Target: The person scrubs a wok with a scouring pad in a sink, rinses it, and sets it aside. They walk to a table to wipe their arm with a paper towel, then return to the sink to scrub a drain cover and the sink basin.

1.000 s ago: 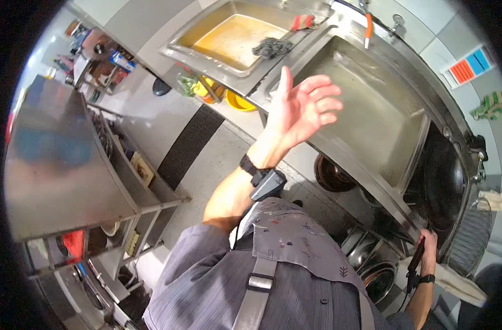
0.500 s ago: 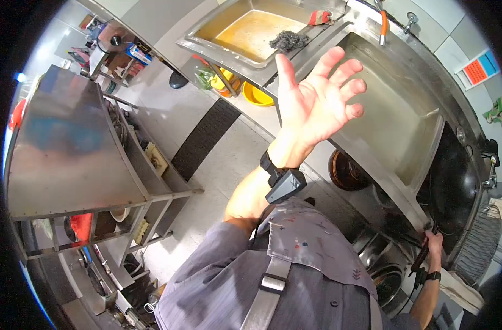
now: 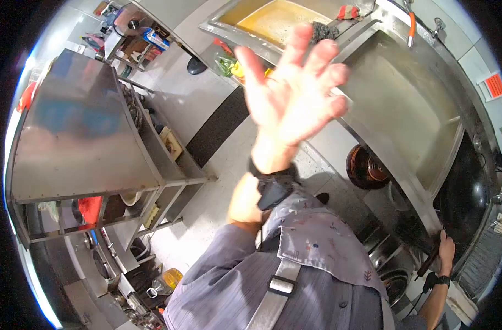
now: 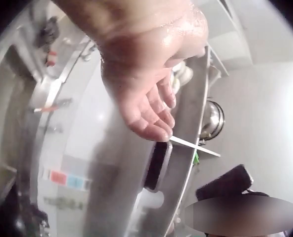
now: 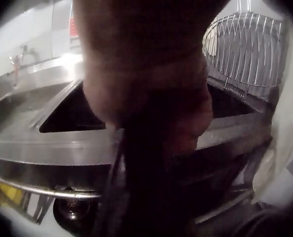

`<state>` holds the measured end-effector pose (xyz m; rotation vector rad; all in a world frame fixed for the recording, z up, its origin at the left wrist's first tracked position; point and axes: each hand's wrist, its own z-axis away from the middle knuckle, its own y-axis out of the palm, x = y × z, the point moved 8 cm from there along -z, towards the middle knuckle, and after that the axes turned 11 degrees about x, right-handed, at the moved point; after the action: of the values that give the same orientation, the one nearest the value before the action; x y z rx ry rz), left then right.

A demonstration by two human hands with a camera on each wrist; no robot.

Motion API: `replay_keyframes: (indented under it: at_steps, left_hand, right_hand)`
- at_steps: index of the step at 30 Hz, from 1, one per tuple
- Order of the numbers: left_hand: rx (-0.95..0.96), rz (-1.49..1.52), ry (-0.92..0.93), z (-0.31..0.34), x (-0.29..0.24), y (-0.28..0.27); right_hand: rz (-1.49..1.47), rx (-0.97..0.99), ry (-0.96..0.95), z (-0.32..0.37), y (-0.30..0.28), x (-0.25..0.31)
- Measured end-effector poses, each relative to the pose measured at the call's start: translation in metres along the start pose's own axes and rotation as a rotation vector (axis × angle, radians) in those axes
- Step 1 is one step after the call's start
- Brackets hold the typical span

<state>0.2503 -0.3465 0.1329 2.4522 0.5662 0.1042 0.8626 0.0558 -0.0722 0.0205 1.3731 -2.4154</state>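
My left hand (image 3: 295,99) is raised before me, palm towards the head camera, fingers spread and holding nothing. In the left wrist view, the left hand (image 4: 146,98) appears wet, with its fingers a little bent. Far to the right, my right hand (image 3: 446,252) grips a dark handle (image 3: 427,264) beside the near rim of a large black wok (image 3: 464,201). The wok sits in the end basin of the steel counter. In the right wrist view, the right hand (image 5: 146,98) is in deep shadow, and the dark handle below it is hardly distinguishable.
A sink of cloudy water (image 3: 405,99) adjoins the wok. Beyond it, a shallower sink (image 3: 218,25) has a dark scouring pad (image 3: 323,33) on its edge. An orange-tipped hose (image 3: 412,27) hangs at the wall. To the left stands a steel table (image 3: 86,132) with shelves; a wire basket (image 5: 245,49) is at right.
The left hand has moved left relative to the sinks and opened its fingers wider. The head view has shifted, so the sinks appear further right. The right hand stays at the handle.
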Motion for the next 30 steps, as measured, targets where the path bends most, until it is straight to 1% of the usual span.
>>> replay_keyframes:
  at_steps: [1,2,3,4,5,7,8,9,10,11,12,13,14,15,16,17,18,19,20,21,22,23,24,25,26,27,28,29,30]
  left_hand:
    - [-0.097,-0.129,-0.107,0.001,-0.024,0.009]
    - [-0.074,-0.386,-0.193,-0.014,-0.045,0.041]
    - [0.096,-0.467,-0.262,-0.028,-0.071,0.075]
    - [-0.076,-0.576,-0.038,-0.026,-0.104,0.109]
    - [0.027,-0.657,-0.019,-0.035,-0.124,0.151]
    - [0.534,-0.223,0.248,-0.021,-0.151,0.194]
    - [0.355,0.135,0.579,0.024,-0.174,0.172]
    - [0.161,0.499,0.899,0.107,-0.188,0.127]
    - [0.159,0.493,0.925,0.183,-0.258,0.047]
    - [0.451,1.094,1.542,0.295,-0.285,-0.037]
    - [0.768,1.716,2.136,0.419,-0.254,-0.090]
    - [0.831,2.119,2.079,0.505,-0.248,-0.071]
    - [0.805,2.158,2.036,0.561,-0.282,-0.087]
    - [0.941,2.042,2.079,0.556,-0.307,-0.077]
    - [1.138,1.855,2.180,0.585,-0.295,-0.037]
    - [1.335,1.642,2.271,0.617,-0.286,-0.002]
    - [1.331,1.701,2.246,0.611,-0.326,-0.018]
    - [1.252,1.798,2.414,0.610,-0.352,-0.033]
    - [1.150,1.883,2.590,0.604,-0.366,-0.050]
    - [1.234,2.063,2.565,0.515,-0.387,-0.033]
    - [1.273,2.584,2.319,0.461,-0.423,-0.021]
    - [1.441,2.757,2.029,0.352,-0.440,0.029]
    - [1.465,2.948,1.710,0.285,-0.460,0.071]
    - [1.488,3.144,1.310,0.219,-0.469,0.128]
    - [1.476,3.400,0.964,0.170,-0.472,0.180]
    - [1.423,3.614,0.564,0.138,-0.475,0.228]
    - [1.331,3.897,0.155,0.123,-0.475,0.269]
    - [1.152,4.137,-0.326,0.117,-0.475,0.301]
    - [0.533,4.585,-0.390,0.111,-0.467,0.313]
  right_hand:
    - [0.036,-0.160,-0.062,-0.001,-0.012,-0.002]
    - [0.040,-0.175,-0.056,0.002,-0.024,-0.003]
    - [-0.116,-0.125,-0.039,0.020,-0.042,0.009]
    - [-0.271,-0.068,-0.028,0.031,-0.054,0.018]
    - [-0.262,-0.068,-0.033,0.033,-0.064,0.024]
    - [-0.258,-0.099,-0.067,0.027,-0.086,0.038]
    - [-0.316,-0.105,-0.156,0.024,-0.098,0.053]
    - [-0.474,-0.102,-0.242,0.019,-0.107,0.068]
    - [-0.471,-0.156,-0.361,0.027,-0.127,0.093]
    - [-0.493,-0.222,-0.482,0.036,-0.144,0.128]
    - [-0.481,-0.211,-0.481,0.055,-0.156,0.161]
    - [-0.337,-0.298,-0.514,0.087,-0.186,0.203]
    - [-0.252,-0.440,-0.535,0.112,-0.203,0.252]
    - [-0.285,-0.477,-0.517,0.130,-0.203,0.295]
    - [-0.333,-0.486,-0.544,0.151,-0.214,0.334]
    - [-0.371,-0.493,-0.573,0.166,-0.228,0.361]
    - [-0.222,-0.506,-0.651,0.162,-0.234,0.398]
    - [-0.066,-0.507,-0.722,0.161,-0.237,0.428]
    - [-0.066,-0.408,-0.763,0.177,-0.241,0.468]
    - [-0.068,-0.312,-0.814,0.202,-0.243,0.521]
    - [-0.065,-0.332,-0.826,0.223,-0.256,0.557]
    - [-0.082,-0.136,-0.916,0.242,-0.258,0.597]
    - [-0.093,0.068,-1.000,0.268,-0.257,0.630]
    - [-0.089,0.057,-1.030,0.300,-0.271,0.658]
    - [-0.178,0.097,-1.175,0.343,-0.288,0.688]
    - [-0.263,0.146,-1.325,0.382,-0.303,0.716]
    - [-0.272,0.022,-1.541,0.425,-0.318,0.736]
    - [-0.289,-0.108,-1.750,0.458,-0.329,0.749]
    - [-0.494,0.188,-2.145,0.474,-0.326,0.769]
